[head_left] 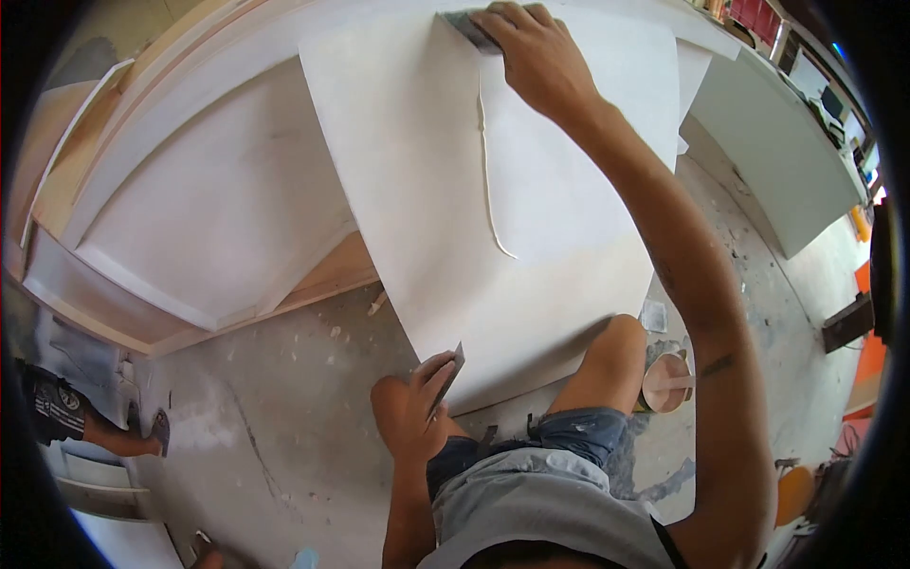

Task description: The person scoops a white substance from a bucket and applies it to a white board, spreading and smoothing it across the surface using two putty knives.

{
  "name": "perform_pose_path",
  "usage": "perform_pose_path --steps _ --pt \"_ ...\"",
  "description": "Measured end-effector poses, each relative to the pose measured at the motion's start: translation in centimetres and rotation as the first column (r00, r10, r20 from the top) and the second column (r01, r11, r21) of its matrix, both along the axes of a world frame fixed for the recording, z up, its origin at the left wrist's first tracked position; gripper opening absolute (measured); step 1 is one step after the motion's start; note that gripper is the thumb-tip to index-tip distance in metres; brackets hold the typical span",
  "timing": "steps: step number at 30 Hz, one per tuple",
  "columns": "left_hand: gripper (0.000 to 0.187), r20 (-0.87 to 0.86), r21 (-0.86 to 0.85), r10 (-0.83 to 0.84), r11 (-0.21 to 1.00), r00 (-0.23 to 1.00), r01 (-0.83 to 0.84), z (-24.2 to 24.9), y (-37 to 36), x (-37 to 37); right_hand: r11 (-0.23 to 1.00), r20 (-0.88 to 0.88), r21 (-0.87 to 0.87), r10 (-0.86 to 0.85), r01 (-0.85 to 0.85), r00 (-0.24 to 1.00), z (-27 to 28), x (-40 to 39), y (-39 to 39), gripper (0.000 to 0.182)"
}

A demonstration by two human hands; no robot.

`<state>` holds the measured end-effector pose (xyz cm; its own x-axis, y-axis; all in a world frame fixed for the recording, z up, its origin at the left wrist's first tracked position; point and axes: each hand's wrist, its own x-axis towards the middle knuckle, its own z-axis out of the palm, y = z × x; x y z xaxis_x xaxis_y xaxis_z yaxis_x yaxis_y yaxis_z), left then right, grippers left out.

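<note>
One broad white panel (455,190) — flat, matte, smooth, with a single thin raised ridge of filler (488,180) curving down its middle — lies tilted across the person's knees and against the other white boards (218,209). The right hand (531,47) reaches to the far edge, fingers curled tight over a dark flat scraper (469,28) pressed on the surface. The left hand (417,408) pinches a second thin blade (447,379) between thumb and fingers at the panel's near edge — a round tub of paste (666,381) stands on the spattered concrete floor (275,427).

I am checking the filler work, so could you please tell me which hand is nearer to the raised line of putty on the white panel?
Right. The right hand is beside the putty line's top end; the left hand is at the white panel's near edge, holding a scraper.
</note>
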<state>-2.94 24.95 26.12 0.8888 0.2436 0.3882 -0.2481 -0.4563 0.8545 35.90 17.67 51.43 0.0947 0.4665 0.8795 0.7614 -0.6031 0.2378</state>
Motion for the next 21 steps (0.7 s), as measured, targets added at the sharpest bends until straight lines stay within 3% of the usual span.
perform_pose_path --steps 4,8,10,14,15,17,20,21 --pt "0.046 -0.001 -0.144 0.030 0.989 1.000 -0.030 -2.7 0.3 -1.1 0.987 -0.074 -0.155 0.015 -0.026 0.997 -0.8 -2.1 -2.2 0.044" --pt "0.050 0.045 -0.253 0.037 0.967 0.998 -0.025 -2.3 -0.2 -0.5 0.998 -0.050 -0.057 -0.007 0.005 0.999 2.0 -1.2 -1.6 0.043" --pt "0.052 0.031 -0.207 0.057 0.977 0.998 -0.050 -0.7 -0.8 -0.2 0.997 -0.137 -0.063 0.030 -0.039 0.990 2.1 -1.5 -1.6 0.044" --pt "0.054 0.022 -0.157 0.084 0.985 0.996 -0.079 -0.6 -0.7 0.2 0.998 -0.048 -0.042 0.045 -0.047 0.998 -0.4 -1.5 -0.9 0.043" --pt "0.054 0.019 -0.163 0.083 0.983 0.996 -0.079 -1.1 -0.9 0.0 0.995 -0.058 -0.085 0.046 -0.051 0.997 -0.8 -1.9 -1.2 0.043" --pt "0.055 0.000 -0.369 0.093 0.925 0.996 -0.087 -2.1 -1.2 0.2 0.983 -0.139 -0.167 0.053 -0.076 0.989 -0.1 -2.7 -2.2 0.044" --pt "0.057 0.026 -0.286 0.070 0.956 0.997 -0.060 -1.4 -1.1 0.3 0.997 -0.070 -0.083 -0.013 0.007 0.997 1.5 -1.4 -1.7 0.043" --pt "0.057 0.018 -0.289 0.071 0.955 0.997 -0.063 -1.5 -1.2 0.2 0.996 -0.125 -0.082 0.030 -0.040 0.992 2.1 -0.9 -1.6 0.043"
